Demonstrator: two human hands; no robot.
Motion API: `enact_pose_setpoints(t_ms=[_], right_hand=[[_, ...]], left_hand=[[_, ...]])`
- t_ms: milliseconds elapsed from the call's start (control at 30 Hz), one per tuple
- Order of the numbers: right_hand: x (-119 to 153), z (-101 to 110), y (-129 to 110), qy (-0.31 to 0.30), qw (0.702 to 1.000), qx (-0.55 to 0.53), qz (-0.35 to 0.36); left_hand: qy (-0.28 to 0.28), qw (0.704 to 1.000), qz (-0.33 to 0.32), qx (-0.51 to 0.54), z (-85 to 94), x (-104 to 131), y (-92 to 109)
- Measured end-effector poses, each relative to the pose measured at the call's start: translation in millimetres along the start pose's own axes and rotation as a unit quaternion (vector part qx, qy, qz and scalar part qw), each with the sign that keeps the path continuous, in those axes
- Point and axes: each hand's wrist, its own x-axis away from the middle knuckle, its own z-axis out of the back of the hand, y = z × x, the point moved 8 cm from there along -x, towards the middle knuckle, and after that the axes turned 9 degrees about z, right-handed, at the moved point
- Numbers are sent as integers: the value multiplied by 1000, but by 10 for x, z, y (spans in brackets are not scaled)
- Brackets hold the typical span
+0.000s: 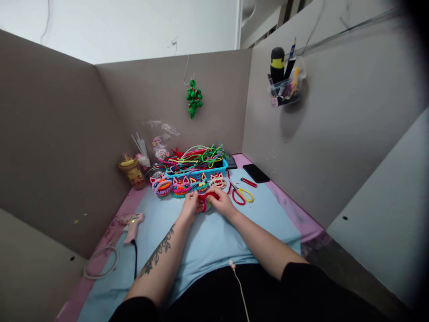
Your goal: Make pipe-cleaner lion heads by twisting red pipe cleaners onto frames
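Note:
Both hands meet over the blue cloth, just in front of a row of colourful fuzzy animal-face pieces (181, 187). My left hand (190, 205) has its fingers closed on a red fuzzy piece (208, 195). From the other side my right hand (221, 202) pinches the same red piece. Below it, between the hands, a rainbow-striped part (207, 205) shows; whether it is joined to the red piece is hidden by the fingers. Scissors (241, 195) with red and yellow handles lie open to the right of my right hand.
A blue basket (197, 172) full of coloured fuzzy stems stands behind the row. At left are a pink glue gun (133, 227) with its cord and a lidded cup (132, 171). A phone (256, 173) and a red cutter (249, 182) lie at right. Partition walls enclose the table.

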Motion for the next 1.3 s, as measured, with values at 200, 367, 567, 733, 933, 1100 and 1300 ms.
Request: enact_pose_setpoints(t_ms=[200,367,567,733,933,1100,1300], right_hand=[[11,-78,-107,-47,998,-2,38],[9,17,-246,3,991,78,109],[55,43,-334,24,978,130,159],[72,70,-355,42,975,147,164],[174,-122,-508,-38,952,166,255],[265,-324,-591,-120,929,194,291],[234,-266,-573,-84,931,212,286]], left_hand=[[-17,996,18,-84,-52,66,64],[-11,998,-53,33,-1,82,278],[-56,973,-51,217,-17,80,346],[-67,968,-27,241,-57,81,269],[-76,964,-10,254,-39,41,257],[-65,953,-5,295,-26,63,299],[-90,952,-34,292,-29,32,304]])
